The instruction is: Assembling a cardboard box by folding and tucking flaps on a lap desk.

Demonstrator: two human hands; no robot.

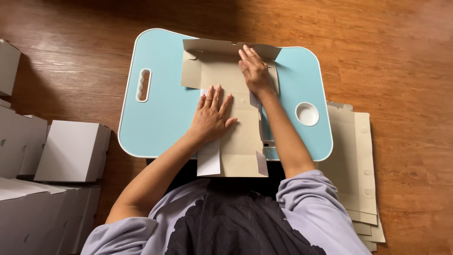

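A flat cardboard blank [236, 123] lies on the blue table [160, 118]. The left hand [211, 117] presses flat, fingers spread, on its middle. The right hand [254, 70] rests open near its raised far flap, grasping nothing.

Hands [211, 118] [254, 71] flat on cardboard blank [243, 137], blue tray [160, 113]

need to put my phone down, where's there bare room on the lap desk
Bare blue on the lap desk between the handle slot and the cardboard box blank, and around the cup recess. The middle is crowded by both hands.
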